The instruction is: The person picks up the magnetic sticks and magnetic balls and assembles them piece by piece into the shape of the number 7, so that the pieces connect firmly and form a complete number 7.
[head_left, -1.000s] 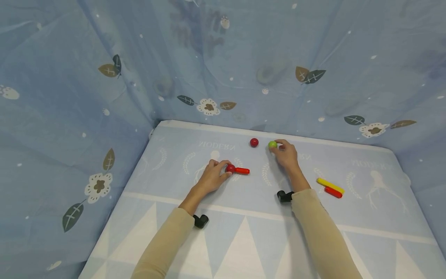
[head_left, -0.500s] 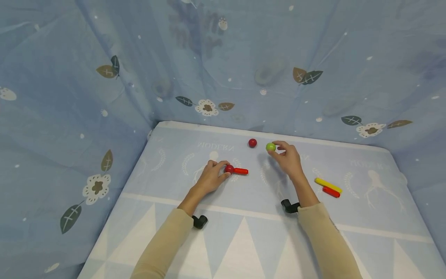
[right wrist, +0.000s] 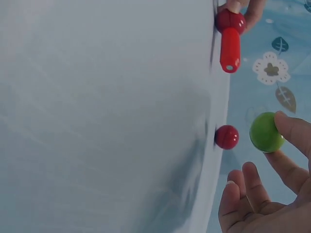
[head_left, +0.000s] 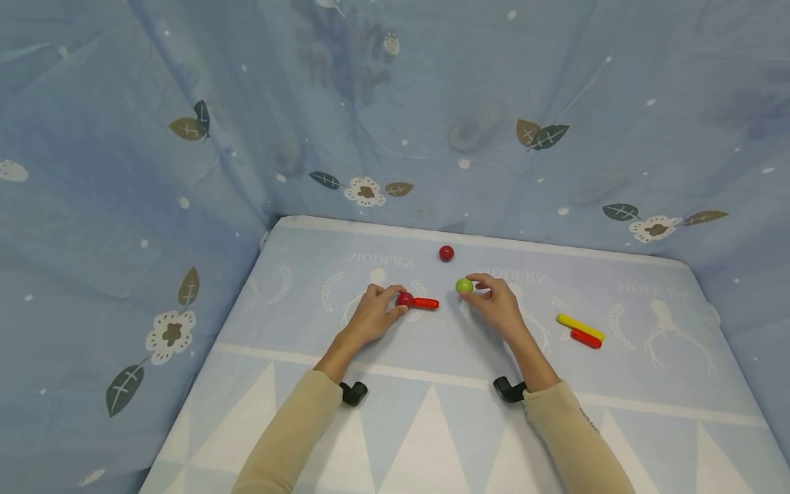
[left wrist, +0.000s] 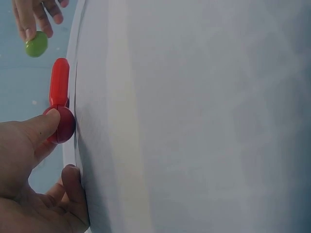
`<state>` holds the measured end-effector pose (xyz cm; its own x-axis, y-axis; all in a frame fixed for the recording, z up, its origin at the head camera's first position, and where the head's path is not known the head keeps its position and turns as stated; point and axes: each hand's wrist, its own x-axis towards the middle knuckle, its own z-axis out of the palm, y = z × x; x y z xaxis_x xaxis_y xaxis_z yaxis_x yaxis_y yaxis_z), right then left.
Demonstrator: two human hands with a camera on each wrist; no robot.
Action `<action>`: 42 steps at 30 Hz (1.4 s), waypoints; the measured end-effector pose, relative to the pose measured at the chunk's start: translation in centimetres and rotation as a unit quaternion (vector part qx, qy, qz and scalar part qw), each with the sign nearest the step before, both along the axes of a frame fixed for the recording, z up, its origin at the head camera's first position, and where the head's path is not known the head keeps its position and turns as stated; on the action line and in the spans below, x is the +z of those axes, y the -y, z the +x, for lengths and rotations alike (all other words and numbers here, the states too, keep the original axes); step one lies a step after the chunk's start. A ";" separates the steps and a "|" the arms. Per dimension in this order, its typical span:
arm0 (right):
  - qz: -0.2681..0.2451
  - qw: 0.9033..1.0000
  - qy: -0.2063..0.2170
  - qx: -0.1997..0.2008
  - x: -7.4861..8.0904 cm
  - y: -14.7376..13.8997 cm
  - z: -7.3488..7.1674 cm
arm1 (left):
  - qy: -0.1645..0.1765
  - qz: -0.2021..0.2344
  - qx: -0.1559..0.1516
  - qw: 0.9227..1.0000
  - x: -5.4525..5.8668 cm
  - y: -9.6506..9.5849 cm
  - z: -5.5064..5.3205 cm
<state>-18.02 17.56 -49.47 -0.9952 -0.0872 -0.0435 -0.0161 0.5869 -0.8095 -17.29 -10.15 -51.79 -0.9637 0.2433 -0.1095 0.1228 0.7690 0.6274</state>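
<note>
My left hand (head_left: 372, 316) pinches a dark red ball (head_left: 405, 299) between thumb and forefinger, low over the table. A short red rod (head_left: 426, 303) sticks out from that ball toward the right, its end meeting the ball; the left wrist view shows the ball (left wrist: 61, 127) and rod (left wrist: 60, 82) in line. Thumb and forefinger of my right hand (head_left: 498, 306) pinch a green ball (head_left: 464, 286), held above the table to the right of the rod's free end. In the right wrist view the green ball (right wrist: 266, 132) shows large, its other fingers loosely bent.
A second dark red ball (head_left: 446, 253) lies near the table's far edge. On the right, a longer yellow rod (head_left: 581, 327) and a short red rod (head_left: 585, 339) lie side by side. Blue patterned cloth (head_left: 395, 123) hangs behind and to the left of the table (head_left: 420, 412).
My right hand has lifted the green ball from near the far edge and brought it left and nearer, toward the red rod. The left hand keeps its place on the red ball.
</note>
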 end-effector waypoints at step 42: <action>0.016 0.996 -0.019 0.081 -2.8 2.1 0.6 | 0.000 0.003 -0.003 1.000 -0.1 0.1 0.1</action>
